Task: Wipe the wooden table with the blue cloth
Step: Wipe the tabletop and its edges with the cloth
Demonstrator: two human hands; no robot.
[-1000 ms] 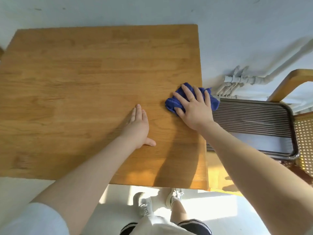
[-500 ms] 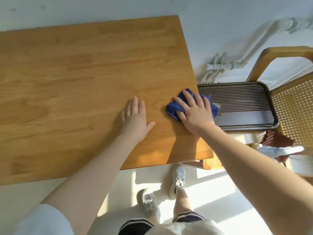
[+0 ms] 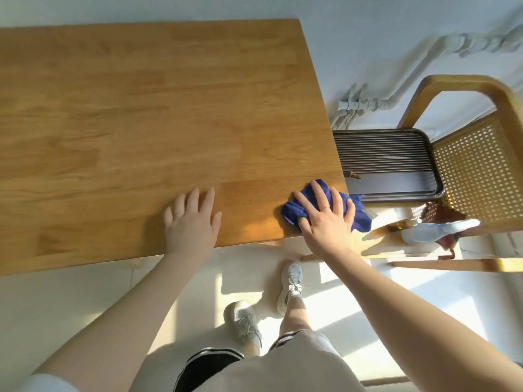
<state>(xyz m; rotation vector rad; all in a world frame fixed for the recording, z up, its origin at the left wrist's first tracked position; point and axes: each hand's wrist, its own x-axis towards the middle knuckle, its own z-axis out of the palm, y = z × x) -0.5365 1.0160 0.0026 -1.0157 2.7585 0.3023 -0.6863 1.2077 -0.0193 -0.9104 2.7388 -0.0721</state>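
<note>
The wooden table (image 3: 147,117) fills the upper left of the head view. A crumpled blue cloth (image 3: 359,215) lies at its near right corner and partly hangs over the right edge. My right hand (image 3: 325,219) presses flat on the cloth with fingers spread and straight. My left hand (image 3: 192,222) rests palm down on the bare wood near the front edge, to the left of the cloth, fingers straight.
A dark ribbed metal tray (image 3: 387,162) sits just right of the table, level with the cloth. A wooden chair with a woven cane back (image 3: 481,165) stands further right. White pipes (image 3: 356,104) run along the wall. My feet (image 3: 288,287) stand on the pale floor below the front edge.
My right hand has drawn the cloth toward me along the right edge, down to the near right corner. My left hand has stayed flat on the wood, now near the front edge.
</note>
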